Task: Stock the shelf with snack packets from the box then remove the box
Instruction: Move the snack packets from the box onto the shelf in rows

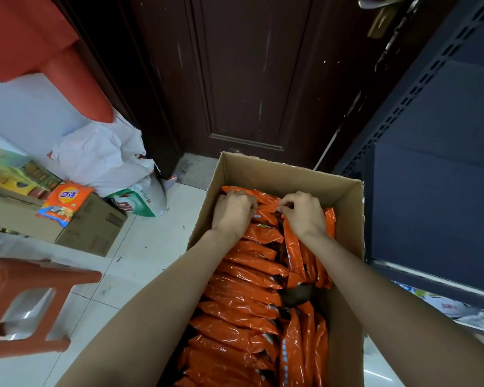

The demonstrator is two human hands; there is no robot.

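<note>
An open cardboard box (288, 171) stands on the floor in front of me, packed with several shiny orange snack packets (249, 277) in rows. Both my hands reach into its far end. My left hand (232, 210) has its fingers curled over the top edges of the packets there. My right hand (303, 212) pinches the top of an orange packet beside it. The dark blue shelf (430, 174) rises just right of the box, its boards bare at this height.
A dark wooden door (249, 79) closes off the space behind the box. A red plastic stool (25, 300) stands at the lower left. Another carton (90, 227) with an orange bag on it, a white sack and other goods crowd the left wall.
</note>
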